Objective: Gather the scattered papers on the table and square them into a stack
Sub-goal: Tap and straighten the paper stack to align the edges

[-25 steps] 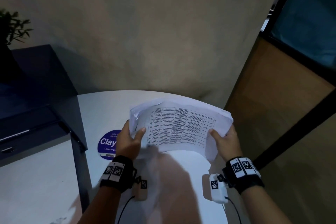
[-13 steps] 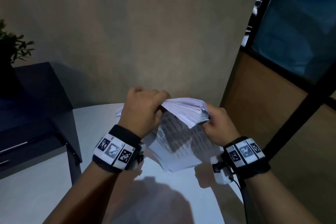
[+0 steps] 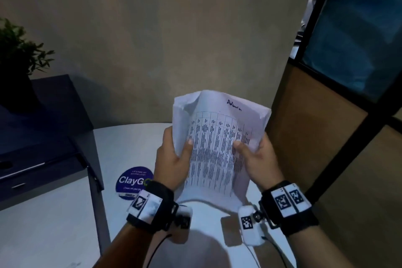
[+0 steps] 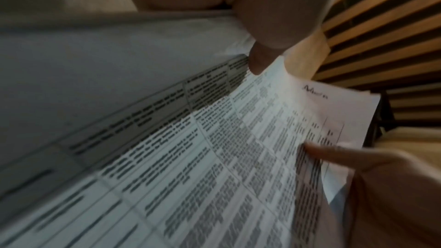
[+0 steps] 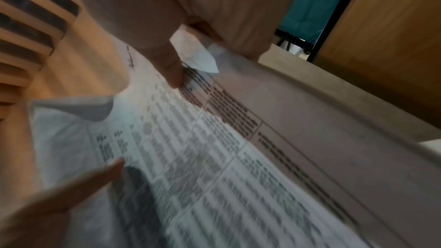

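Left hand (image 3: 171, 161) grips the papers (image 3: 217, 128) at 9 o'clock, right hand (image 3: 258, 159) at 3 o'clock, above the tabletop (image 3: 130, 148).

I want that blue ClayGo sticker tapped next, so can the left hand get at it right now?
Probably not yet: the left hand grips the papers along with the right hand. The sticker lies bare on the table beside that wrist, so once freed it looks reachable.
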The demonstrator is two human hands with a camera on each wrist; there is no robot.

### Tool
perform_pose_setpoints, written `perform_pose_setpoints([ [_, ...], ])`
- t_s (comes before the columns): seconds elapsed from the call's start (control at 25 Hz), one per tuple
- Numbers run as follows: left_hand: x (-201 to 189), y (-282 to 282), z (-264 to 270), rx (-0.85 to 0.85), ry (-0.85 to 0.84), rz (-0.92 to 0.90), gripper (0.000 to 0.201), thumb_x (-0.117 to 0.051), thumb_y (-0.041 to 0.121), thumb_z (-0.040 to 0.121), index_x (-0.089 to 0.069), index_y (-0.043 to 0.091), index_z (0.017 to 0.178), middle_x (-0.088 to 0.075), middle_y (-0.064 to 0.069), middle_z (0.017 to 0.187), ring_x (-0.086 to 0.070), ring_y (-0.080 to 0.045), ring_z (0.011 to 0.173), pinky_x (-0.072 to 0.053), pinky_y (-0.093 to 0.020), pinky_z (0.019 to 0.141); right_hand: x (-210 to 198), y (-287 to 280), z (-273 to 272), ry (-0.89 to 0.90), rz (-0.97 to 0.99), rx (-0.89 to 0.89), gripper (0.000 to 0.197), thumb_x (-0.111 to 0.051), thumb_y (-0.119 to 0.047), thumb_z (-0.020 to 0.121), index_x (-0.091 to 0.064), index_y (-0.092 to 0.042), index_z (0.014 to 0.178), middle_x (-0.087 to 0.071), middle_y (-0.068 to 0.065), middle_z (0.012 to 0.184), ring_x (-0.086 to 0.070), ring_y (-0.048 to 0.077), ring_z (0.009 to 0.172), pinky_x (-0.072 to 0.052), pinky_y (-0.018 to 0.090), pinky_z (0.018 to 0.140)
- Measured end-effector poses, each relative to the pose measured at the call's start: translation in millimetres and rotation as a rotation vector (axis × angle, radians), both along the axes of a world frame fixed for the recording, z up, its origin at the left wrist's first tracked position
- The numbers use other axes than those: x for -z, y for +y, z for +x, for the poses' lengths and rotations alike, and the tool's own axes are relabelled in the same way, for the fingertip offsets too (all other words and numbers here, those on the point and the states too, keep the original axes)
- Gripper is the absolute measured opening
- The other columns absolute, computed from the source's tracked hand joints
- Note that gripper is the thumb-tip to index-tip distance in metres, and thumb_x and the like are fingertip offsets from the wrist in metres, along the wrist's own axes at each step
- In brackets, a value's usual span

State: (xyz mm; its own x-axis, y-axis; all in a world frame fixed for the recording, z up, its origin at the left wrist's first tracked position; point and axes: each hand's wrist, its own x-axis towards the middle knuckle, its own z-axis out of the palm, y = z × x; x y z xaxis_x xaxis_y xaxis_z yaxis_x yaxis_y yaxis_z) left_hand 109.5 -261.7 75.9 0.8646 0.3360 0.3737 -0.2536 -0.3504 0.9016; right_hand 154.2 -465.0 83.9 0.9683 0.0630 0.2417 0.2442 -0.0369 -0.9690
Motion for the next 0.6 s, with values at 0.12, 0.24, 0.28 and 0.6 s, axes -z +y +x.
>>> perform_pose_setpoints([
  [0.12,26,-1,-6,-0.044,0.027,0.048,0.046,-0.063,0.036,0.09,-0.043,0.017,0.127,-0.062,0.006,0.103,-0.063,-0.006,0.089,-0.052,-0.02,0.069,24,9,-17,0.06,-0.082,-0.006,0.042,-0.064,-0.01,0.093,-0.045,-0.027,0.126,-0.064,-0.014,0.112,-0.064,0.0,0.1,-0.055,0.025,0.08],
  [0.24,42,3,-10,-0.047,0.111,-0.063,0.05,-0.068,0.028,0.09,-0.041,0.019,0.131,-0.062,-0.001,0.114,-0.062,-0.021,0.101,-0.055,-0.036,0.08,39,10,-22,0.056,-0.174,0.014,0.045,-0.066,-0.013,0.091,-0.041,-0.029,0.125,-0.061,-0.017,0.113,-0.062,0.006,0.108,-0.052,0.025,0.084],
  [0.28,41,5,-9,-0.05,0.093,-0.094,0.047,-0.067,0.025,0.092,-0.042,0.019,0.13,-0.062,0.0,0.114,-0.062,-0.018,0.101,-0.054,-0.034,0.08,39,8,-19,0.041,-0.159,0.037,0.044,-0.066,-0.013,0.092,-0.042,-0.028,0.126,-0.062,-0.015,0.113,-0.062,0.006,0.107,-0.052,0.026,0.085],
  [0.6,37,14,-6,-0.066,0.089,-0.164,0.039,-0.067,0.032,0.091,-0.047,0.019,0.123,-0.065,0.006,0.108,-0.065,-0.015,0.102,-0.053,-0.028,0.075,35,14,-15,0.022,-0.191,0.056,0.037,-0.059,-0.021,0.097,-0.038,-0.031,0.126,-0.06,-0.012,0.113,-0.061,0.013,0.109,-0.049,0.021,0.082],
])
